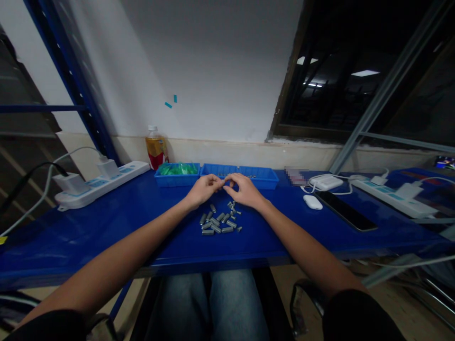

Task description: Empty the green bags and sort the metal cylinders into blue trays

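My left hand (pixel 205 190) and my right hand (pixel 243 189) meet fingertip to fingertip above the near side of the blue bins. Both are pinched closed. Whatever lies between the fingers is too small to make out. Just below them on the blue table, several silver metal standoffs (pixel 215 221) lie in a loose pile. A few small screws (pixel 232 207) are scattered at the pile's right side, nearest my right hand. Behind my hands, the middle blue bin (pixel 219 167) and the right blue bin (pixel 266 179) hold small metal parts, partly hidden by my fingers.
A left blue bin (pixel 177 180) holds green plastic bags, with a drink bottle (pixel 155 147) behind it. Power strips (pixel 103 184) lie at both sides. To the right are a phone (pixel 345 210), a white earbud case (pixel 313 202) and a charger with cables (pixel 326 181).
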Demonstrator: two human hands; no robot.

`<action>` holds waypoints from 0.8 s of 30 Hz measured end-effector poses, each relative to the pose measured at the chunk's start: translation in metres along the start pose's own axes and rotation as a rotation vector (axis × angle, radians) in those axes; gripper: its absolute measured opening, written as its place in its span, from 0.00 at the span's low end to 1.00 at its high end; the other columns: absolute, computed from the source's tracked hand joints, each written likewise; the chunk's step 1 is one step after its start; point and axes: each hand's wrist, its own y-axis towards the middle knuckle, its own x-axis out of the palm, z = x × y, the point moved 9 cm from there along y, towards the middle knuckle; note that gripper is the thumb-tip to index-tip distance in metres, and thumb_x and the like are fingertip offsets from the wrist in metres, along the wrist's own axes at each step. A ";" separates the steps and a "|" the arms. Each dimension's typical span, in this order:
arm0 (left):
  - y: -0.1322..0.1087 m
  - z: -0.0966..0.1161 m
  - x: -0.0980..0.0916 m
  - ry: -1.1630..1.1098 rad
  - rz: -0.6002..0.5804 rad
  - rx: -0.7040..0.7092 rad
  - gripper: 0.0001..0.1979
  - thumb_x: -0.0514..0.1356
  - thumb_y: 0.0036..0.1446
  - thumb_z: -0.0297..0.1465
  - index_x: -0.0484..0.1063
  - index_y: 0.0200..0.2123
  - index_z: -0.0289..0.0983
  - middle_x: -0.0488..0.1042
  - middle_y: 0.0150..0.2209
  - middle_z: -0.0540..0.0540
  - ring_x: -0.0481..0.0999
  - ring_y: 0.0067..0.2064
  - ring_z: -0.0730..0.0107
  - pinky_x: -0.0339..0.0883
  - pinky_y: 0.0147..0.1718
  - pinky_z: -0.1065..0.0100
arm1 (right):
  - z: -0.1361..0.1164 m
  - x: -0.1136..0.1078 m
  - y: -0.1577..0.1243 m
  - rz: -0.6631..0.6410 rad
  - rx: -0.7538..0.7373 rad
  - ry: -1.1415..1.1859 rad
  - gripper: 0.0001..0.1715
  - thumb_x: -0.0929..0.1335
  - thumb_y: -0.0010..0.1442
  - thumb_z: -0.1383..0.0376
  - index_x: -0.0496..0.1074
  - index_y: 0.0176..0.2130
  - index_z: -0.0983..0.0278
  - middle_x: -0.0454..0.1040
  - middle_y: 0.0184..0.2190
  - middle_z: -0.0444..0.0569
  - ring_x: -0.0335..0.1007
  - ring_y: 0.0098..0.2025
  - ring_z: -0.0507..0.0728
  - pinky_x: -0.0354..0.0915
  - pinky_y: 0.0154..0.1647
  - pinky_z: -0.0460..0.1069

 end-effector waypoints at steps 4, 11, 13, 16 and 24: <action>0.000 -0.003 0.000 -0.140 0.037 -0.049 0.20 0.61 0.50 0.47 0.64 0.29 0.35 0.67 0.25 0.52 0.65 0.27 0.76 0.61 0.28 0.72 | -0.009 -0.003 0.000 0.013 -0.016 -0.030 0.09 0.65 0.60 0.62 0.68 0.40 0.65 0.68 0.31 0.47 0.64 0.37 0.54 0.59 0.40 0.48; -0.004 -0.002 0.015 -0.228 -0.031 -0.086 0.23 0.57 0.51 0.51 0.62 0.27 0.35 0.66 0.25 0.51 0.64 0.25 0.77 0.59 0.26 0.73 | -0.009 0.002 0.001 -0.040 0.035 -0.264 0.13 0.57 0.66 0.65 0.67 0.35 0.65 0.71 0.34 0.52 0.64 0.39 0.57 0.56 0.41 0.50; -0.005 0.002 0.020 -0.219 -0.078 -0.068 0.23 0.57 0.52 0.51 0.61 0.26 0.36 0.66 0.24 0.51 0.64 0.25 0.76 0.60 0.26 0.73 | -0.008 0.005 0.001 -0.052 0.045 -0.265 0.13 0.56 0.66 0.67 0.65 0.33 0.64 0.71 0.33 0.51 0.64 0.38 0.56 0.56 0.40 0.49; -0.006 0.011 0.019 -0.110 -0.104 -0.009 0.23 0.54 0.54 0.51 0.63 0.27 0.35 0.67 0.25 0.51 0.65 0.26 0.75 0.61 0.27 0.72 | -0.001 0.005 0.001 -0.042 0.099 -0.144 0.14 0.55 0.66 0.67 0.63 0.32 0.63 0.69 0.29 0.47 0.64 0.33 0.54 0.55 0.35 0.47; -0.011 0.042 0.007 0.489 -0.116 0.314 0.15 0.60 0.55 0.42 0.68 0.31 0.34 0.69 0.26 0.50 0.68 0.29 0.71 0.58 0.29 0.70 | 0.013 0.024 -0.001 -0.245 0.260 0.169 0.21 0.56 0.67 0.63 0.62 0.24 0.64 0.64 0.20 0.41 0.60 0.25 0.50 0.52 0.29 0.45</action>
